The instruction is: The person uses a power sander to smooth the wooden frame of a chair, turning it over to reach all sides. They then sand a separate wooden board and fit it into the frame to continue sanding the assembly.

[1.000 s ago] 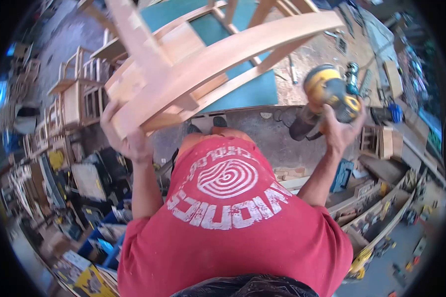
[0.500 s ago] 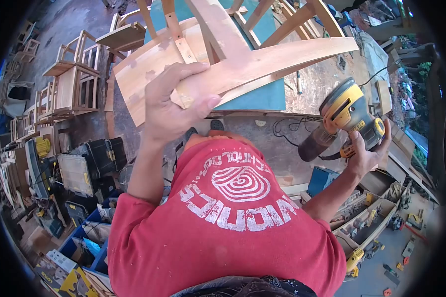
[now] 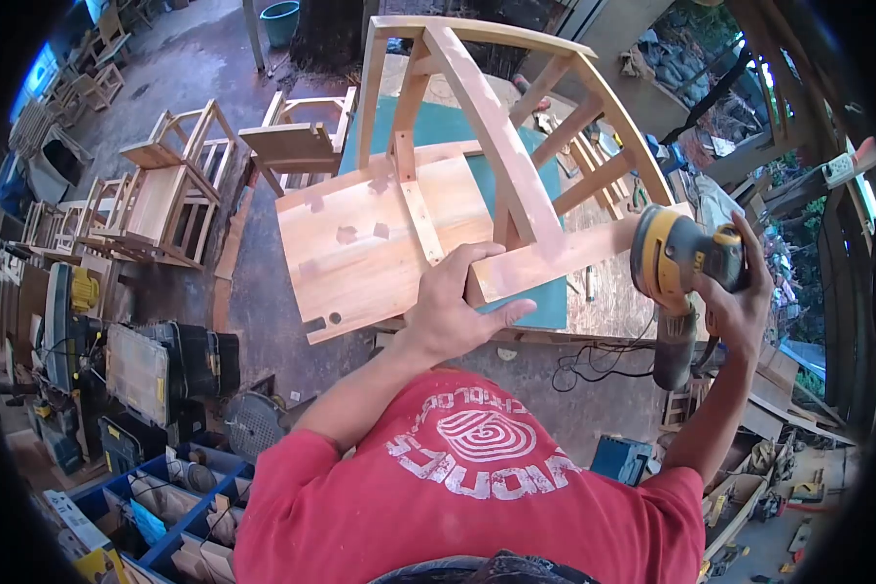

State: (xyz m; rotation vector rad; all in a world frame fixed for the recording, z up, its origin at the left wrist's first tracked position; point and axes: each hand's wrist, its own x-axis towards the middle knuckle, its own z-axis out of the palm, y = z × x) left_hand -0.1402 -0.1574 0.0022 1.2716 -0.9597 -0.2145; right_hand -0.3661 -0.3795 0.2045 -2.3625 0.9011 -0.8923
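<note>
A bare wooden chair [image 3: 516,146] lies tipped over on the bench, its seat panel [image 3: 360,243] facing me. My left hand [image 3: 453,302] grips the near-left end of a chair leg [image 3: 565,248], thumb below and fingers above. In my right hand [image 3: 735,292] is a yellow and black orbital sander [image 3: 676,258] with a dark dust canister hanging down. Its round pad stands on edge at the right end of that leg and appears to touch it. Pinkish filler patches show on the wood.
A teal sheet [image 3: 545,307] covers part of the workbench. Black cable [image 3: 594,370] loops below the bench edge. More wooden chairs [image 3: 156,195] stand at left. Tool cases [image 3: 165,375] and a blue divided box [image 3: 180,506] are at lower left.
The chair appears farther from me and turned, with more of its frame showing. The sander has come from beside the chair up to the leg's right end. My view has tilted upward.
</note>
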